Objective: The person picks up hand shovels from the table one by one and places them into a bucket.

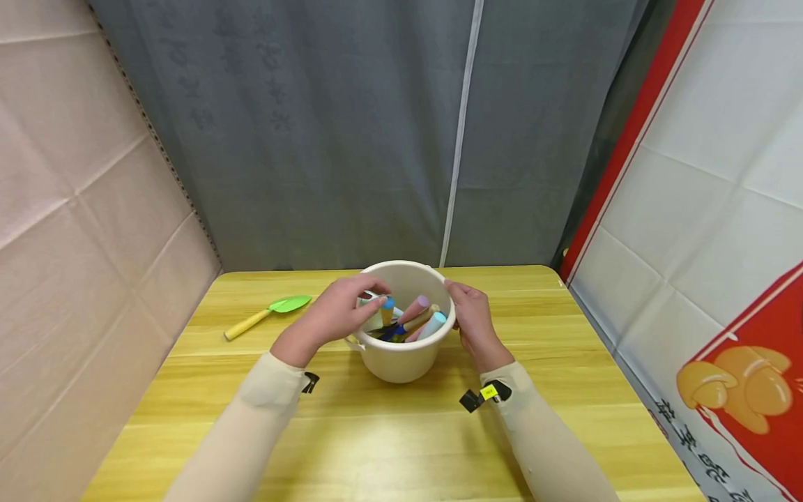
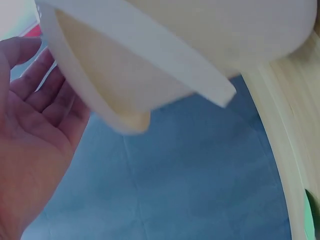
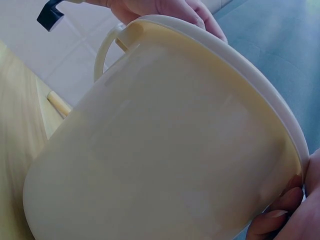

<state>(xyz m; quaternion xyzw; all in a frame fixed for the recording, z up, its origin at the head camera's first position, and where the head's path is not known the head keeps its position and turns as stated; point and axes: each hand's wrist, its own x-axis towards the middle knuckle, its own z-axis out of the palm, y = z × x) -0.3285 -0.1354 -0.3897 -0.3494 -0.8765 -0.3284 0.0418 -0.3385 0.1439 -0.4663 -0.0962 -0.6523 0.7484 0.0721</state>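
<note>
A cream bucket point(image 1: 397, 359) stands on the wooden table, with several handles showing inside it: a pink handle point(image 1: 414, 308), a light blue-ended handle point(image 1: 433, 325) and a tan handle with a blue end point(image 1: 387, 312). My right hand point(image 1: 473, 317) grips the right rim, fingers under the lip in the right wrist view. Over the left rim reaches my left hand point(image 1: 341, 310), its thumb and fingers apart, close to the blue-ended tan handle. The left wrist view shows this hand point(image 2: 37, 115) with loosely bent fingers beside the rim. What lies deeper in the bucket is hidden.
A small trowel with a green blade point(image 1: 290, 304) and yellow handle point(image 1: 247, 325) lies left of the bucket. A grey curtain point(image 1: 339, 139) hangs behind the table point(image 1: 376, 446). White panels border both sides, the right one with a red printed edge.
</note>
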